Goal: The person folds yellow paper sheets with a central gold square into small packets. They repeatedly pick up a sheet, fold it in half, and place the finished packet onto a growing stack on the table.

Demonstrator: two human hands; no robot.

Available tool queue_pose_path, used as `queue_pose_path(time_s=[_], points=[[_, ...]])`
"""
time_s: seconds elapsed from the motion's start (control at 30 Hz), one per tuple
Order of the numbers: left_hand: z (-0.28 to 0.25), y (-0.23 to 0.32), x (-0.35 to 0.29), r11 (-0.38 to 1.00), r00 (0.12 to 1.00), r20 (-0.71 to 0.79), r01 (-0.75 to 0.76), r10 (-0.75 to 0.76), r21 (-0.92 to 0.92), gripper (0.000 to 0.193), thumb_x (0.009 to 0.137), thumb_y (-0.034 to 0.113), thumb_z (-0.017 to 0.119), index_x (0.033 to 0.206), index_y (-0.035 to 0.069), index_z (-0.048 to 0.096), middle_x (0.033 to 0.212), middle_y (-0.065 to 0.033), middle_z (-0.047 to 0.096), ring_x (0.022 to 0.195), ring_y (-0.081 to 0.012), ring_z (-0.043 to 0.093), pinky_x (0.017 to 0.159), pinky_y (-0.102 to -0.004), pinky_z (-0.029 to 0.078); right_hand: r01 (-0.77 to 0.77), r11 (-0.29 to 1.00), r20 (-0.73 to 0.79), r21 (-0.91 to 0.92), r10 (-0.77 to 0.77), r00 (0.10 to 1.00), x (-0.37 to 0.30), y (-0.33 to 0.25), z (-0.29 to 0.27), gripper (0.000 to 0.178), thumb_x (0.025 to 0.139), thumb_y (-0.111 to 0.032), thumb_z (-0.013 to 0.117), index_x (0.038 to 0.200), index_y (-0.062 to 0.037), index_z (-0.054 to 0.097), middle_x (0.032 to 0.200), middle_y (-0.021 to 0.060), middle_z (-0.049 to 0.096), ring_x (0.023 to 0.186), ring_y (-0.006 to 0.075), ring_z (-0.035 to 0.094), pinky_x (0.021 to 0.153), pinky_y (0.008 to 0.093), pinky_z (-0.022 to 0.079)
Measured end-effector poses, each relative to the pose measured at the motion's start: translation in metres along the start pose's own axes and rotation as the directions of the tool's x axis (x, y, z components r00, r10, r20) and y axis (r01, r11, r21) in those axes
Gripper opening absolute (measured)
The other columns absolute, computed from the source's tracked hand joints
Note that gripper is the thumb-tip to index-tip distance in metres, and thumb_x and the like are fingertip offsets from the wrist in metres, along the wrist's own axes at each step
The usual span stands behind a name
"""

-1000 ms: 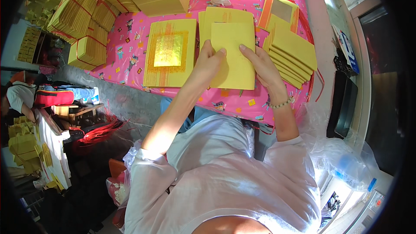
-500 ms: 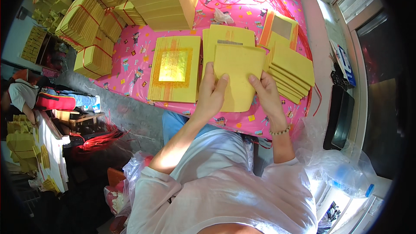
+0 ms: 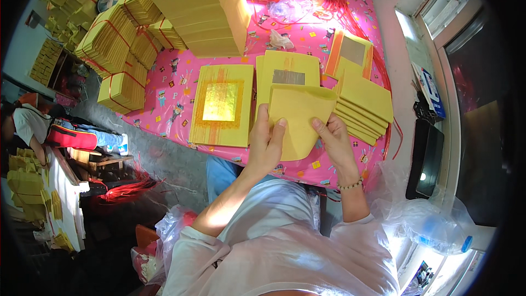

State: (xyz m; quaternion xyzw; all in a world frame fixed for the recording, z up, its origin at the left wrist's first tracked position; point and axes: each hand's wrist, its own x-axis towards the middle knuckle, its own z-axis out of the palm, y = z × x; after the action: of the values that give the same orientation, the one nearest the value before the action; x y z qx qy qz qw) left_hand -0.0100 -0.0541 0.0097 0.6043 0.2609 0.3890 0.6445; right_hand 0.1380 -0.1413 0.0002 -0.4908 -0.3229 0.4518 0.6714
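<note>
a yellow paper piece [image 3: 300,126] is over the pink tablecloth [image 3: 183,85], its sides pinched by left hand [image 3: 267,138] and right hand [image 3: 334,142], thumbs on top. it partly hides a grey-patched stack [image 3: 289,64]; folded packets [image 3: 368,97] lie right. its long axis runs near to far. a clear plastic bag [image 3: 405,214], lower right, has indistinct contents.

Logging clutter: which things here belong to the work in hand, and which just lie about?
In the work:
Yellow paper, held by left hand and right hand
Probably the gold-patched stack, grey-patched stack and folded papers

Probably lying about:
Crumpled white scrap
Clear bottle
</note>
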Motion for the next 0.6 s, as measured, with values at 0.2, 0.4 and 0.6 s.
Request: queue_pose_path(time_s=[0.2,0.4,0.6], points=[[-0.007,0.002,-0.002,0.999,0.999,0.023,-0.043,0.042,0.019,0.025,0.095,0.005,0.045,0.119,-0.002,0.04,0.102,-0.0136,0.057,0.094,-0.0139,0.055,0.08,-0.029,0.046,0.049,0.999,-0.077,-0.005,-0.049,0.996,0.0,-0.011,0.008,0.029,0.093,-0.013,0.06,0.117,0.0022,0.056,0.103,0.005,0.065,0.095,0.0081,0.059,0.085,0.0236,0.047],[-0.008,-0.007,-0.005,0.973,0.996,-0.022,-0.081,0.088,0.217,0.025,0.094,0.008,0.047,0.116,-0.002,0.041,0.099,-0.0202,0.057,0.092,-0.0292,0.059,0.079,-0.0366,0.046,0.075,0.993,-0.079,-0.091,-0.083,0.993,-0.002,-0.004,0.003,0.027,0.094,-0.013,0.059,0.116,0.0028,0.058,0.103,0.0052,0.065,0.093,0.0078,0.059,0.083,0.0225,0.047],[-0.006,-0.008,-0.009,0.958,0.991,0.002,-0.131,0.135,0.256,0.023,0.095,0.012,0.048,0.112,-0.001,0.041,0.096,-0.0214,0.056,0.088,-0.0342,0.059,0.076,-0.0404,0.046,0.144,0.987,-0.1,-0.075,-0.151,0.983,-0.006,0.001,0.0,0.026,0.094,-0.011,0.059,0.116,0.0026,0.059,0.104,0.0055,0.066,0.091,0.0078,0.06,0.079,0.0233,0.049]])
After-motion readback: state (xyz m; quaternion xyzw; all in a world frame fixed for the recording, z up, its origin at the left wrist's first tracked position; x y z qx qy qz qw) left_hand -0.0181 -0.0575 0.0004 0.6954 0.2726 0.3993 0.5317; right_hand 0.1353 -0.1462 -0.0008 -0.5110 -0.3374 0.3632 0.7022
